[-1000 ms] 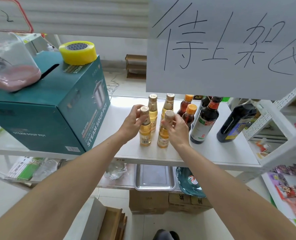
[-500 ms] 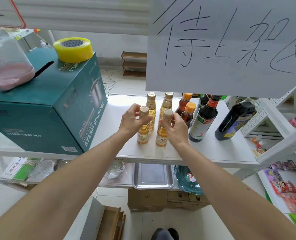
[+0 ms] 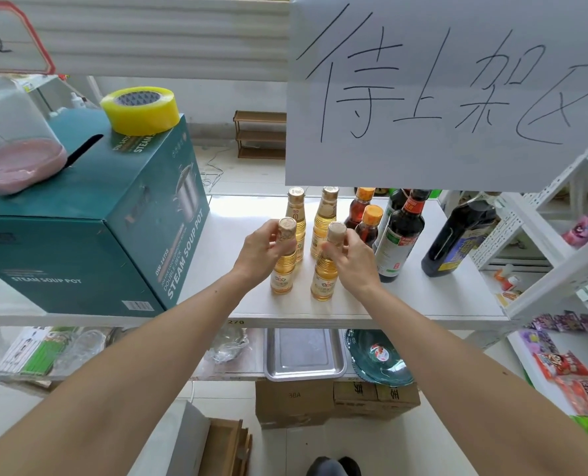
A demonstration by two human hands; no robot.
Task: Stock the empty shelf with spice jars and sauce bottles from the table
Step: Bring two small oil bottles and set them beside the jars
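**Bottles in both hands at the shelf**

Bottles stand on a white shelf [image 3: 423,304], smooth and glossy under daylight, with a tiled floor and a small brown rack visible beyond it. A handwritten paper sign [image 3: 440,91] hangs over the top. To the left sits a teal cardboard box [image 3: 79,242], a yellow tape roll [image 3: 140,109] on its lid.

Left hand [image 3: 260,250] curls round the neck of the left bottle [image 3: 283,269], fingers closed just under its cap. Right hand [image 3: 356,259] does the same on the right bottle [image 3: 325,274]. Both bottles are upright, bases on the shelf, side by side near the front edge.

They're slim, clear, amber-filled, with ribbed shoulders and gold foil caps. Two matching ones stand just behind. Further right: two orange-capped bottles [image 3: 368,218], then a tall dark bottle [image 3: 401,235] and a squat dark jug [image 3: 457,235]. Below, a steel tray [image 3: 304,355] and a green glass dish [image 3: 378,359].
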